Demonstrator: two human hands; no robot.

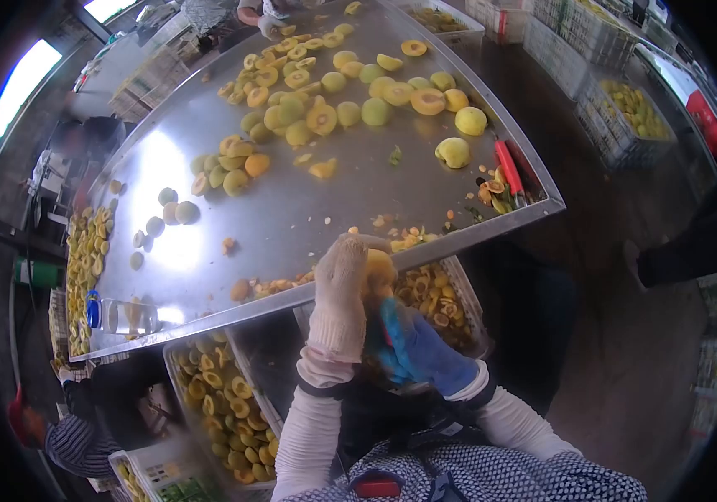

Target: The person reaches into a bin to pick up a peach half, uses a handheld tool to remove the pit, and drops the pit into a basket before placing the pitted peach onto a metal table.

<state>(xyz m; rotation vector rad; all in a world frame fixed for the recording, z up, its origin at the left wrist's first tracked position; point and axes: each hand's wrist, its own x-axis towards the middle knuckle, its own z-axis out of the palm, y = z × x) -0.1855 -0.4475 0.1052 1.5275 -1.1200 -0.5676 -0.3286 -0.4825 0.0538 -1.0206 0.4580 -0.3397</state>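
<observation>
My left hand (340, 297), in a white knit glove, is closed around a yellow peach (380, 269) over the table's near edge. Close beside the fruit is my right hand (429, 345), in a blue glove, its fingers curled and smeared by motion. A speck of red shows at those fingers, but what they grip is hidden. Below my hands, a crate of cut peaches (438, 294) stands under the edge. Peach scraps (279, 284) lie along the table's rim.
Whole and halved peaches (300, 109) spread over the metal table (308, 184). A red-handled tool (510, 171) lies at its right corner, a clear bottle (128, 316) at its left. Another crate (245, 368) holds halves. A co-worker's gloved hand (270, 27) is at the far end.
</observation>
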